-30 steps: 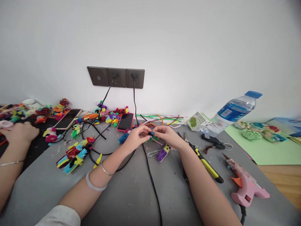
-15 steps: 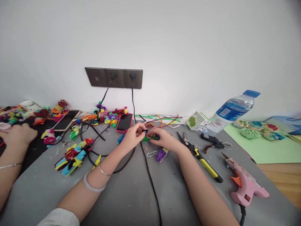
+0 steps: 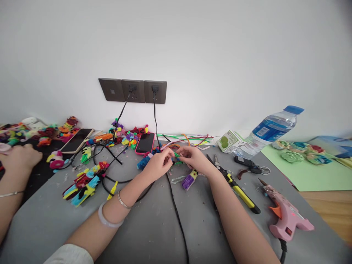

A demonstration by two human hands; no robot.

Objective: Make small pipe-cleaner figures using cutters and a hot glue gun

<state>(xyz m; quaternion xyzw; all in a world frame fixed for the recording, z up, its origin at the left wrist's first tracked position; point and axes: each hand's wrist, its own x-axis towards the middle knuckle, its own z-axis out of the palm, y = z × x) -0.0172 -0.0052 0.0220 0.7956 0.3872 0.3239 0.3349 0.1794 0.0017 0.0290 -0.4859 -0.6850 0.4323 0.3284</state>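
Over the middle of the table, my left hand (image 3: 158, 165) and my right hand (image 3: 196, 160) meet almost fingertip to fingertip. My right thumb and fingers pinch a small green pipe-cleaner piece (image 3: 178, 155). The left thumb and forefinger are closed right beside it, with a small dark bit at their tips; what exactly they grip is hidden. A blue fuzzy piece (image 3: 143, 162) lies behind my left hand. Below my right hand rests a small purple and cream fuzzy figure (image 3: 189, 180). Loose pipe cleaners (image 3: 202, 139) lie behind both hands.
A black cord (image 3: 176, 209) runs under my hands. To the right are pliers (image 3: 239, 190), keys (image 3: 251, 165), a pink glue gun (image 3: 290, 216), a box (image 3: 228, 141) and a tilted bottle (image 3: 271, 128). Fuzzy figures (image 3: 85, 183) and a phone (image 3: 145, 143) lie left. Another person's hand (image 3: 23, 157) is far left.
My left hand has dropped slightly toward me, and its small black piece is less visible. My right fingers have closed in, and the green piece now shows between the hands.
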